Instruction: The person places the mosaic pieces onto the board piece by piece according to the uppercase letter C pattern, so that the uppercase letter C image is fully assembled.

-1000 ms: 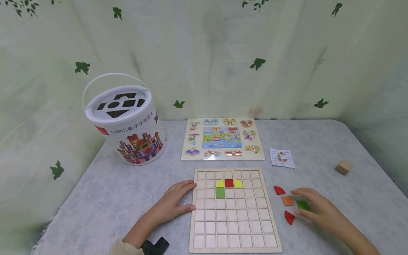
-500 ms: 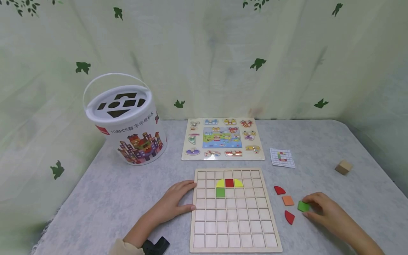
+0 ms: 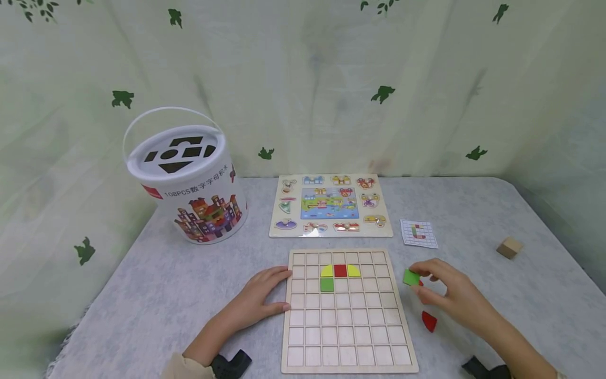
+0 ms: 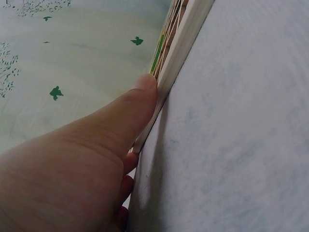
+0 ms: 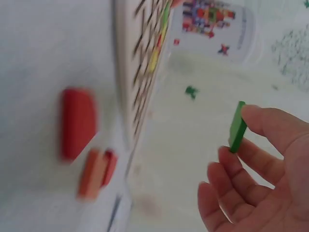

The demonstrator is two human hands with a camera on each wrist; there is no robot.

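My right hand (image 3: 452,292) pinches a green square tile (image 3: 411,277) between thumb and fingertips, raised just off the right edge of the wooden grid board (image 3: 350,334). In the right wrist view the tile (image 5: 237,127) is seen nearly edge-on. The straight fingers of my left hand (image 3: 255,297) rest against the board's left edge. On the board sit two yellow quarter-circles (image 3: 353,271), a red square (image 3: 340,270) between them and a green square (image 3: 327,285) below the left one. A red quarter-circle (image 3: 428,321) lies below my right hand, which mostly hides another red piece; the orange square (image 5: 91,174) shows in the right wrist view.
Behind the board lies a picture puzzle (image 3: 330,208). A small printed grid card (image 3: 418,233) is to its right, with a wooden block (image 3: 509,247) farther right. A white lidded bucket (image 3: 189,184) stands at the back left, before a hanging cloth (image 3: 303,105).
My right hand has picked the green square up from the table and carried it left and away from me toward the board. The left hand stays in place.
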